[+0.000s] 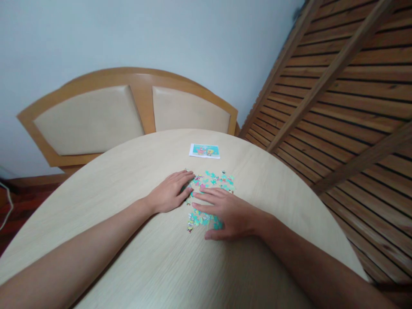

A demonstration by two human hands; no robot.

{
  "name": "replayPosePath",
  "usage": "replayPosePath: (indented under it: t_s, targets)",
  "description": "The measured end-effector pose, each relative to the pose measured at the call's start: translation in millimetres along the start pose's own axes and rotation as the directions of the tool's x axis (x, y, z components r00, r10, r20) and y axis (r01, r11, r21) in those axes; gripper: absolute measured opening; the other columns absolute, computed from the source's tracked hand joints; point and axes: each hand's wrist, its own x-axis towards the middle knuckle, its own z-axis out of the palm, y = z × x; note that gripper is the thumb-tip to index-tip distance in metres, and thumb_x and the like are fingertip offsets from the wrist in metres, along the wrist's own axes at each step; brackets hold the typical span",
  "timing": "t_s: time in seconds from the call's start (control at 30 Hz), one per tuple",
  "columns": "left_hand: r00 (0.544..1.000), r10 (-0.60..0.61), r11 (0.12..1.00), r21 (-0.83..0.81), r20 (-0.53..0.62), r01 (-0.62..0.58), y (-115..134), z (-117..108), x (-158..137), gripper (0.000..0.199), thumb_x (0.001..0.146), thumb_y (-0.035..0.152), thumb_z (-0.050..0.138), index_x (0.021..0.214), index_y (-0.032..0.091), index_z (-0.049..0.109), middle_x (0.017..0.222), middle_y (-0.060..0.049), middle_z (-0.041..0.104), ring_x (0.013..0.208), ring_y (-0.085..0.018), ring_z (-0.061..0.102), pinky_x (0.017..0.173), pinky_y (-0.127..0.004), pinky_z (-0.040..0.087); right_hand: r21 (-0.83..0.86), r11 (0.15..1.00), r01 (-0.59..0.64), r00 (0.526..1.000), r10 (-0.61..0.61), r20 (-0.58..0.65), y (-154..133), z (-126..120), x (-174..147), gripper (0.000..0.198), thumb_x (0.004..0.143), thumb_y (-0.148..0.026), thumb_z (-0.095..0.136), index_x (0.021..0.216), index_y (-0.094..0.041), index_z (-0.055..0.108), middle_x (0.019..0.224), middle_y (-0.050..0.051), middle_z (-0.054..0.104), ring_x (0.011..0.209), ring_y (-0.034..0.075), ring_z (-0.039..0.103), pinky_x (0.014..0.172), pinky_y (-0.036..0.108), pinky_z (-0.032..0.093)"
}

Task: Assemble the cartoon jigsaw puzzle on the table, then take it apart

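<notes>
Jigsaw puzzle pieces (pixel 203 218), mostly turquoise with bits of yellow and pink, lie loose in a spread on the pale wooden table (pixel 154 257). At the left edge of the spread, my left hand (pixel 170 191) rests palm down, its fingers stretched out and touching some pieces. Over the middle and right of the spread is my right hand (pixel 225 210), palm down with fingers apart; the pieces beneath it are hidden. Beyond both hands lies a small picture card (pixel 205 150) showing cartoon figures on turquoise.
A curved wooden headboard (pixel 141 103) with cream padded panels stands behind the round table, against a pale wall (pixel 144 34). To the right rises a slatted wooden panel (pixel 347 94). A white cable (pixel 9 201) hangs at the far left.
</notes>
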Motion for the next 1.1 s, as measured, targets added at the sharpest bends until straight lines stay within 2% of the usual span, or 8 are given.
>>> replayPosePath:
  t_s: [0.07,0.2,0.37,0.57,0.83,1.0,1.1]
  targets:
    - [1.0,-0.002,1.0,0.015,0.02,0.001,1,-1,0,0.052,0.103,0.042,0.041,0.147,0.014,0.046,0.153,-0.016,0.047,0.144,-0.03,0.041,0.119,-0.051,0.035,-0.001,1.0,-0.009,1.0,0.009,-0.007,2,0,-1,0.078,0.089,-0.067,0.058,0.149,-0.018,0.049,0.16,0.013,0.038,0.148,0.033,0.032,0.122,0.051,0.024]
    - [0.999,0.006,0.999,0.036,0.053,-0.008,2,-2,-1,0.064,0.098,0.051,0.05,0.15,0.015,0.043,0.158,-0.016,0.04,0.147,-0.035,0.036,0.119,-0.055,0.033,-0.017,0.993,-0.12,0.992,0.12,-0.034,15,-2,-6,0.081,0.09,-0.067,0.056,0.152,-0.016,0.045,0.16,0.014,0.037,0.149,0.034,0.03,0.122,0.054,0.023]
    - [0.998,0.038,0.999,0.028,0.055,-0.04,2,-2,-2,0.065,0.095,0.055,0.055,0.15,0.022,0.046,0.16,-0.013,0.037,0.147,-0.037,0.034,0.118,-0.059,0.032,-0.025,0.978,-0.208,0.973,0.205,-0.105,26,-1,-10,0.062,0.1,-0.056,0.047,0.15,-0.02,0.048,0.155,0.012,0.046,0.146,0.033,0.036,0.119,0.057,0.029]
    - [0.997,0.072,0.997,0.009,0.03,-0.072,2,-3,-2,0.059,0.096,0.052,0.055,0.146,0.022,0.05,0.157,-0.014,0.043,0.146,-0.036,0.038,0.118,-0.058,0.033,-0.065,0.992,-0.107,0.973,0.091,-0.214,27,-1,-7,0.037,0.1,-0.035,0.054,0.132,-0.024,0.067,0.139,0.009,0.063,0.132,0.028,0.053,0.112,0.05,0.041]
    - [0.981,0.178,0.984,-0.026,0.072,-0.177,3,-7,-2,0.05,0.097,0.052,0.056,0.144,0.034,0.053,0.16,-0.006,0.038,0.149,-0.037,0.031,0.119,-0.06,0.031,-0.049,0.997,0.054,0.97,-0.064,-0.234,25,2,-4,0.024,0.097,-0.032,0.057,0.108,-0.025,0.077,0.109,0.007,0.072,0.104,0.022,0.064,0.098,0.04,0.046]
    - [0.996,0.084,0.996,0.009,0.027,-0.084,1,-2,-2,0.05,0.102,0.049,0.046,0.145,0.025,0.052,0.157,-0.01,0.043,0.148,-0.034,0.035,0.12,-0.056,0.032,-0.035,0.996,0.08,0.979,-0.086,-0.184,11,3,2,0.03,0.095,-0.039,0.059,0.114,-0.022,0.074,0.101,0.008,0.072,0.098,0.023,0.064,0.092,0.039,0.047]
    - [0.997,0.073,0.997,0.006,0.003,-0.073,1,0,-1,0.046,0.102,0.046,0.045,0.14,0.022,0.057,0.154,-0.012,0.047,0.145,-0.032,0.039,0.119,-0.054,0.035,-0.016,0.999,0.04,0.98,-0.042,-0.197,8,2,3,0.035,0.096,-0.043,0.059,0.12,-0.021,0.071,0.11,0.01,0.072,0.105,0.024,0.063,0.097,0.041,0.046]
